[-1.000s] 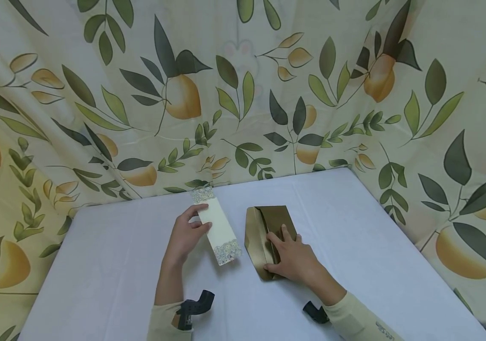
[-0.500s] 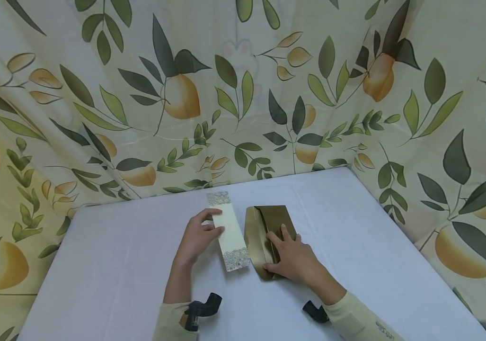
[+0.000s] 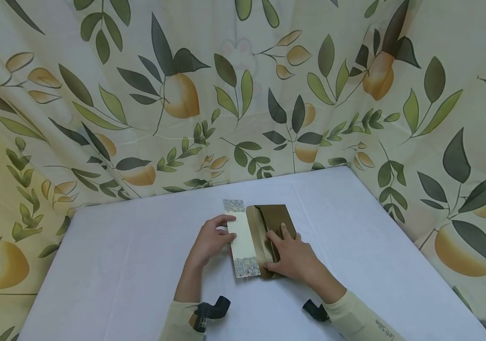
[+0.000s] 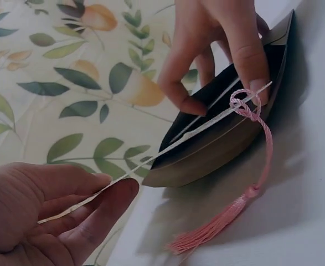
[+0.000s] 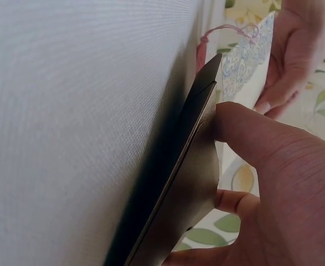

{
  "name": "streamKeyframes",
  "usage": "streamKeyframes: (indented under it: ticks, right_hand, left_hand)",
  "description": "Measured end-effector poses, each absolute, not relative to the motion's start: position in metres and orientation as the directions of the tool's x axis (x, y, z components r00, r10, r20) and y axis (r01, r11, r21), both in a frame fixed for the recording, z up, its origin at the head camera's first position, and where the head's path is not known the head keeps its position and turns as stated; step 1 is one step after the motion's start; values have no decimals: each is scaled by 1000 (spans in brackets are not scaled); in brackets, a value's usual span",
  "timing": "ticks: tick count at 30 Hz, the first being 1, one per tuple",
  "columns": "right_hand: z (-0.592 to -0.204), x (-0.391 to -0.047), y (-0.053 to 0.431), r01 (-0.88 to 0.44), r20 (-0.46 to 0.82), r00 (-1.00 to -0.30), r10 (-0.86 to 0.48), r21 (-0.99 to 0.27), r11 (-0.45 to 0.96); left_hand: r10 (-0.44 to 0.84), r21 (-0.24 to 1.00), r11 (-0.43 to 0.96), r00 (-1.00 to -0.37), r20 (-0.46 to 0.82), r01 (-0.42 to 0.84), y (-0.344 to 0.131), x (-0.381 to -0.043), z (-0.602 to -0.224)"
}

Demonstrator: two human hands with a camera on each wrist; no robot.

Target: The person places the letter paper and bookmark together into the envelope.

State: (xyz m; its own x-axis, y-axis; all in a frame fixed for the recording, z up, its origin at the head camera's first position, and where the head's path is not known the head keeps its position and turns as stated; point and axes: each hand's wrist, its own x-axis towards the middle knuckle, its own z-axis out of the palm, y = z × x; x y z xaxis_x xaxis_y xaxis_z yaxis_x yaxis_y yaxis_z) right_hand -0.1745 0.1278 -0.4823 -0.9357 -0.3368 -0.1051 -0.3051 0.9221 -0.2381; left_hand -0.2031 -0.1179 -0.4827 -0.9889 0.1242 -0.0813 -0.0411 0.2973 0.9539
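With thumb and fingers my left hand (image 3: 209,240) pinches the long side of a pale bookmark (image 3: 243,242) with silvery patterned bands at both ends. In the left wrist view it appears edge-on, and a pink tassel (image 4: 220,221) dangles on a knotted cord from its near end. My right hand (image 3: 295,260) grips a gold envelope (image 3: 278,215) on the table, its thumb and fingers spread at the mouth, which bows apart. The envelope's flap (image 3: 254,227) points left. The bookmark's right edge overlaps that flap in the head view; the right wrist view shows the patterned end close beyond it.
A white cloth covers the table (image 3: 132,265). Behind and along the sides hangs a curtain (image 3: 243,118) printed with fruit and leaves. A black camera mount (image 3: 213,309) sits on the left wrist and another black mount (image 3: 316,310) on the right.
My left hand has carried the bookmark rightward and slightly nearer, turning it more parallel to the envelope, until it overlaps the flap. The right hand and envelope have stayed in place.
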Motion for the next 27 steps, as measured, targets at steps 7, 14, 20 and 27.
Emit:
streamKeyframes:
  ticks: [7, 14, 20, 27]
  right_hand:
    - [-482, -176, 128, -295, -122, -935, -332, -247, 923]
    - [-480, -176, 128, -287, -121, -936, -329, -278, 917]
    - [-482, -176, 128, -282, -109, -940, -323, -287, 916]
    - [-482, -176, 127, -291, -95, -941, -324, -255, 922]
  left_hand:
    - [207, 969, 236, -971, -119, -68, -110, -203, -489]
    - [211, 959, 269, -967, -145, -85, -105, -201, -489]
    - [203, 937, 348, -975, -96, -20, -99, -201, -491]
    - [163, 937, 349, -986, -36, 24, -93, -202, -494]
